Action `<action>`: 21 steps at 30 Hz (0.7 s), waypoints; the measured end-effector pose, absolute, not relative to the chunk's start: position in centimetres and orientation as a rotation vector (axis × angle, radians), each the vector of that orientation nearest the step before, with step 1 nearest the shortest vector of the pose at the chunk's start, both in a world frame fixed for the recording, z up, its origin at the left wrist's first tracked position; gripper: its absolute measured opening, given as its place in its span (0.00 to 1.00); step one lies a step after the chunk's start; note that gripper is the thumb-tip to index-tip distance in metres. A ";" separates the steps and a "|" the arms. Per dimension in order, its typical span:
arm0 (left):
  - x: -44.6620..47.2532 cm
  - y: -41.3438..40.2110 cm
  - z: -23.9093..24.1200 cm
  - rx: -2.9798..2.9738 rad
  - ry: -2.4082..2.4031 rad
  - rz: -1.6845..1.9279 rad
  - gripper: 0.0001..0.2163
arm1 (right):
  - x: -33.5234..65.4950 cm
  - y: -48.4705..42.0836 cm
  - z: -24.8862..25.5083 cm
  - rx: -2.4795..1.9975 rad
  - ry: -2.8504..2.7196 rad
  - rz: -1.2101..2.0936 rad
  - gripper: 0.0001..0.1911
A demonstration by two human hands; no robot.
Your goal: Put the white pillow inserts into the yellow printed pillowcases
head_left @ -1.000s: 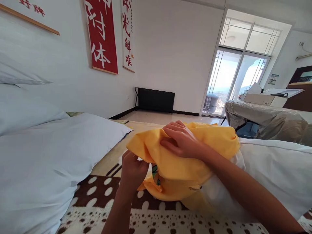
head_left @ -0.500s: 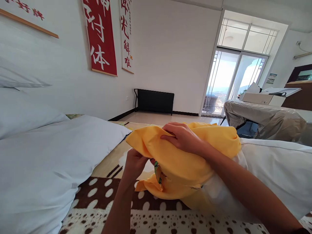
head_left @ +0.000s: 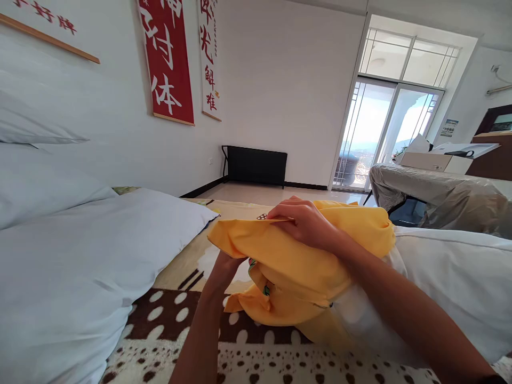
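A yellow pillowcase point(head_left: 296, 266) lies bunched partway over a white pillow point(head_left: 452, 266) at the right. My right hand point(head_left: 300, 221) rests on top of the case, its thumb and fingers closed on the upper edge of the cloth. From below, my left hand point(head_left: 226, 269) reaches in under the raised yellow flap; its fingers are hidden by the cloth. Near that wrist, a bit of green pattern shows in the case's folds. A loose yellow corner hangs lower down, over the brown and cream spotted blanket point(head_left: 160, 314).
Large white pillows point(head_left: 72, 266) are piled on the left. Beyond the bed, a black folded frame point(head_left: 256, 166) leans near the wall. A plastic-covered table point(head_left: 436, 186) with an open box point(head_left: 436, 160) stands at right, near a glass door point(head_left: 364, 128).
My left hand has slid further under the flap, so its fingers no longer show. The flap's upper edge is now pulled straighter, and my right hand has shifted slightly right.
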State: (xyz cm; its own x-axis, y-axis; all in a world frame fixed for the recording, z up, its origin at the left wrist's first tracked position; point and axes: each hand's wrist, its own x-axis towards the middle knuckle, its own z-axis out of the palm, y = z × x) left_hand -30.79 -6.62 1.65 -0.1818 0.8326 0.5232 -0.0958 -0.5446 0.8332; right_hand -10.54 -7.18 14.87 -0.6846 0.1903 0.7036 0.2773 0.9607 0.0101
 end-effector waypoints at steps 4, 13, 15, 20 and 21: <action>-30.7 -8.1 2.9 1.647 1.115 1.808 0.25 | -10.7 -6.8 14.6 -0.323 -2.332 -0.166 0.07; -31.2 -11.0 4.7 1.919 1.244 1.759 0.12 | -10.6 -6.7 14.6 -0.322 -2.308 -0.239 0.08; -31.0 -10.8 5.0 2.022 1.233 1.833 0.08 | -10.6 -6.8 14.7 -0.335 -2.317 -0.249 0.09; -31.0 -11.0 5.2 2.164 1.213 2.051 0.04 | -10.6 -7.5 15.1 -0.365 -2.363 -0.277 0.10; -31.1 -11.2 5.2 2.135 1.203 2.080 0.03 | -10.6 -7.6 15.1 -0.370 -2.374 -0.282 0.11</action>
